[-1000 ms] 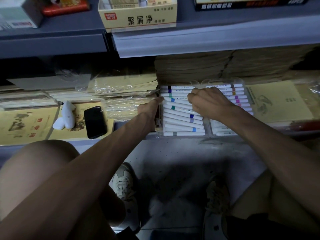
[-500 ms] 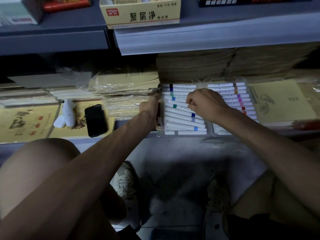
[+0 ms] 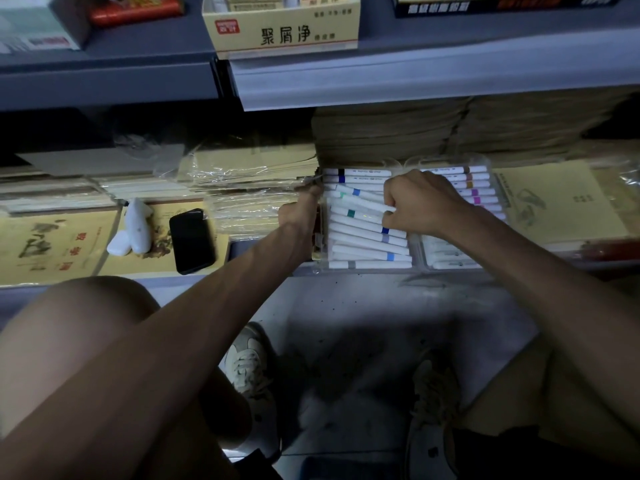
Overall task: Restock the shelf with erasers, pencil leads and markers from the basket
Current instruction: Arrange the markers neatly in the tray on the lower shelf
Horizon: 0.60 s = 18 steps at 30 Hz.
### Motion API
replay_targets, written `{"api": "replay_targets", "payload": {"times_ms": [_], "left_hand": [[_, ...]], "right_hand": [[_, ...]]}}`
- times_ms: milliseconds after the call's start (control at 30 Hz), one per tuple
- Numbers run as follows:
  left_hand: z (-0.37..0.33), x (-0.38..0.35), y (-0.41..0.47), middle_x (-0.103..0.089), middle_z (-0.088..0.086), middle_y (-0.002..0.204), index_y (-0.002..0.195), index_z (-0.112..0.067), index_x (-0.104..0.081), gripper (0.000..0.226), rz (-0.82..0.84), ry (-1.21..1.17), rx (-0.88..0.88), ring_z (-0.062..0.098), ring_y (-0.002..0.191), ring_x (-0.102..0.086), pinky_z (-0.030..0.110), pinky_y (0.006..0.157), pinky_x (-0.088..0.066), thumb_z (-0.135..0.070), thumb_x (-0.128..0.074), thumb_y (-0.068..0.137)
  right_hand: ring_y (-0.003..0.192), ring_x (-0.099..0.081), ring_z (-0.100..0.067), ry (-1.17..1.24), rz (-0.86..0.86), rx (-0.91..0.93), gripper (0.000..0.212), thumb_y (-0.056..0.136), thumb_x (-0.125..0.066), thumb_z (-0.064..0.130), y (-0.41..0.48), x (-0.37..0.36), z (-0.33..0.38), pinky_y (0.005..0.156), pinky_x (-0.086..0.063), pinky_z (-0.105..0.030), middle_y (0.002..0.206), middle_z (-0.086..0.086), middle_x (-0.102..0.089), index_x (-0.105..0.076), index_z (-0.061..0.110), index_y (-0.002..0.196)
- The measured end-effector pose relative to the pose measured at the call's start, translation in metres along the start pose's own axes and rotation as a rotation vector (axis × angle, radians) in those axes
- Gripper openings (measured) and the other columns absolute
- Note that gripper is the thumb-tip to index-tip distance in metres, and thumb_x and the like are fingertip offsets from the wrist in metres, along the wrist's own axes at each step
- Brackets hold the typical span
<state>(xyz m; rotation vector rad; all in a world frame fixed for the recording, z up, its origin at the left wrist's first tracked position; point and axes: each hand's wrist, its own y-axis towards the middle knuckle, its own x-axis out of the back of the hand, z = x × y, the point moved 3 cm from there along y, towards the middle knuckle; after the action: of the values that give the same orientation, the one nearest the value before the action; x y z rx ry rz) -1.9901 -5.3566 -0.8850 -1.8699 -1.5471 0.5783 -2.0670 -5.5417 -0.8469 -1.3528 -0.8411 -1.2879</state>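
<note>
Two clear plastic trays of white markers sit side by side on the low shelf. The left tray (image 3: 320, 251) holds markers (image 3: 363, 237) with blue, green and grey bands; several lie askew. The right tray (image 3: 485, 168) holds markers (image 3: 479, 192) with brown, purple and pink bands. My right hand (image 3: 415, 206) is curled over the left tray's right side, fingertips pinching a slanted marker (image 3: 367, 204). My left hand (image 3: 301, 211) grips the left tray's left wall, its fingers hidden behind the edge. No basket is in view.
A black phone (image 3: 191, 240) and a white object (image 3: 135, 226) lie on yellow booklets (image 3: 52, 244) at the left. Wrapped paper stacks (image 3: 249, 181) press against the left tray. An eraser box (image 3: 284, 26) stands on the upper shelf (image 3: 415, 77). My knees and shoes are below.
My right hand has slid a little toward me and to the left over the markers, uncovering more of the right tray's markers. My left hand stays at the left wall.
</note>
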Motion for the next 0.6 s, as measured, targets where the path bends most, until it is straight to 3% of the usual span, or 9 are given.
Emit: {"api": "replay_targets", "payload": {"times_ms": [133, 267, 367, 500, 600], "left_hand": [[0.001, -0.003, 0.001, -0.07, 0.009, 0.102, 0.095, -0.011, -0.057, 0.039, 0.008, 0.032, -0.037, 0.022, 0.08, -0.065, 0.03, 0.058, -0.048, -0.043, -0.08, 0.087], [0.0, -0.006, 0.0, -0.07, 0.008, 0.098, 0.086, -0.012, -0.055, 0.039, 0.002, 0.071, -0.056, 0.021, 0.078, -0.064, 0.033, 0.062, -0.052, -0.036, -0.086, 0.082], [0.0, -0.008, -0.001, -0.07, 0.008, 0.09, 0.084, -0.012, -0.058, 0.031, 0.013, 0.115, -0.062, 0.021, 0.074, -0.065, 0.036, 0.071, -0.059, -0.024, -0.087, 0.082], [0.0, -0.009, -0.004, -0.065, 0.006, 0.073, 0.081, -0.013, -0.058, 0.029, 0.003, 0.14, -0.068, 0.023, 0.063, -0.061, 0.043, 0.074, -0.062, -0.015, -0.087, 0.081], [0.001, -0.006, -0.003, -0.065, 0.004, 0.076, 0.084, -0.014, -0.059, 0.024, 0.024, 0.13, -0.057, 0.019, 0.062, -0.062, 0.027, 0.046, -0.055, -0.013, -0.083, 0.085]], "right_hand": [[0.075, -0.059, -0.032, 0.015, -0.055, 0.018, 0.026, 0.076, -0.072, 0.025, -0.005, 0.018, -0.002, 0.061, -0.048, -0.034, 0.085, -0.011, -0.063, -0.059, 0.009, 0.091], [0.074, -0.053, -0.03, 0.151, -0.091, -0.023, 0.015, 0.093, -0.057, 0.021, 0.001, 0.007, -0.012, 0.06, -0.035, -0.033, 0.093, -0.013, -0.06, -0.051, 0.012, 0.105], [0.082, -0.061, -0.036, 0.231, -0.142, -0.056, 0.02, 0.096, -0.052, 0.026, 0.008, -0.007, -0.014, 0.065, -0.041, -0.033, 0.1, -0.019, -0.063, -0.059, 0.016, 0.112], [0.095, -0.068, -0.031, 0.253, -0.117, -0.111, 0.017, 0.083, -0.071, 0.027, 0.01, -0.015, -0.015, 0.08, -0.057, -0.039, 0.097, -0.007, -0.07, -0.072, 0.019, 0.098], [0.101, -0.066, -0.034, 0.179, -0.14, -0.089, 0.021, 0.084, -0.074, 0.025, 0.012, -0.019, -0.014, 0.083, -0.056, -0.041, 0.106, -0.011, -0.069, -0.074, 0.011, 0.101]]}}
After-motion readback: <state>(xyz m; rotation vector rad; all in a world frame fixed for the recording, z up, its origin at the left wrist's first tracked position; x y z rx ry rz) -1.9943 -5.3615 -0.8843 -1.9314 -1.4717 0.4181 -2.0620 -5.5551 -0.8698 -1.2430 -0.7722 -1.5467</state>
